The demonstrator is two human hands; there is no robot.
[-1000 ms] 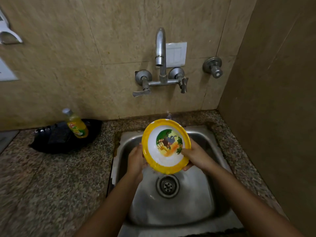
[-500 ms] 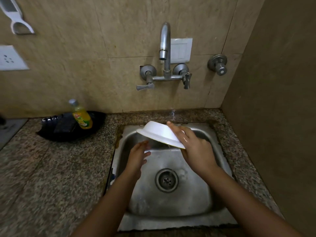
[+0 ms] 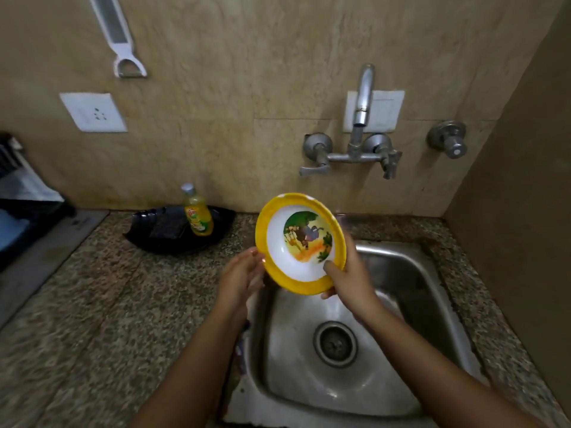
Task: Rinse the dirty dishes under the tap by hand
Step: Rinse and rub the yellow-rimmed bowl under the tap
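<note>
1. At the far left edge of the frame I am seeing a dark rack (image 3: 18, 211), cut off and too blurred to read.
2. In the upper left a white socket (image 3: 92, 112) is sitting on the tiled wall, and a white kitchen tool (image 3: 116, 35) is hanging above it.
3. Left of centre, a black tray (image 3: 160, 239) is lying on the speckled counter (image 3: 92, 304) against the wall, with a yellow soap bottle (image 3: 197, 216) standing upright in it.
4. My left hand (image 3: 241, 276) is lying relaxed and unclenched, its fingertips touching the bowl's left rim.
5. The bowl (image 3: 296, 239), yellow-rimmed and white with a cartoon picture inside, is hanging mid-frame over the sink's upper left corner. It is tilted so its inside is facing me, and it is sitting to the lower left of the spout.
6. My right hand (image 3: 349, 279) is grasping the bowl's lower right edge, thumb pressing inside and fingers wrapping behind.
7. The steel sink (image 3: 417, 273) is filling the lower right, its drain (image 3: 335, 344) showing below the bowl.
8. Upper right, the tap (image 3: 363, 97) is rising from the wall, with a separate valve (image 3: 448, 139) further right.
</note>
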